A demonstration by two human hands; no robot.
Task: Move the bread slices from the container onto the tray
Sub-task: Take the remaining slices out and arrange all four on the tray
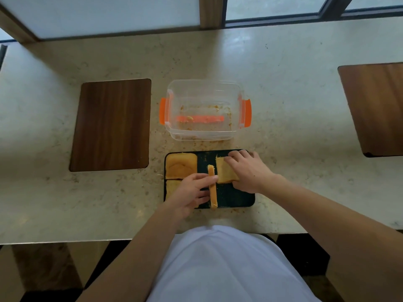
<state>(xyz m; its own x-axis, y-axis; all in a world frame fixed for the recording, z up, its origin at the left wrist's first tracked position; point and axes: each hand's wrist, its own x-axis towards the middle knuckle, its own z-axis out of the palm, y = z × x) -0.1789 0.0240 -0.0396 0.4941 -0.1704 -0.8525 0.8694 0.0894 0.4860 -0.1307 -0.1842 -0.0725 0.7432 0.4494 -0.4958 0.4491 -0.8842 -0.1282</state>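
A dark tray [235, 198] lies on the counter just in front of me. One bread slice [180, 165] lies flat in its far left corner, and another [172, 187] sits below it, partly hidden by my left hand. My left hand [192, 192] holds a slice [212, 188] upright on its edge in the tray's middle. My right hand [248, 171] rests on a flat slice [224, 172] at the tray's right. The clear container [202, 131] with orange clips stands behind the tray and holds only crumbs.
A dark wooden board [112, 125] lies left of the container, and a second board [375, 107] sits at the far right. Crumbs are scattered between container and tray. The counter's front edge [65, 240] runs close to my body. Windows line the back.
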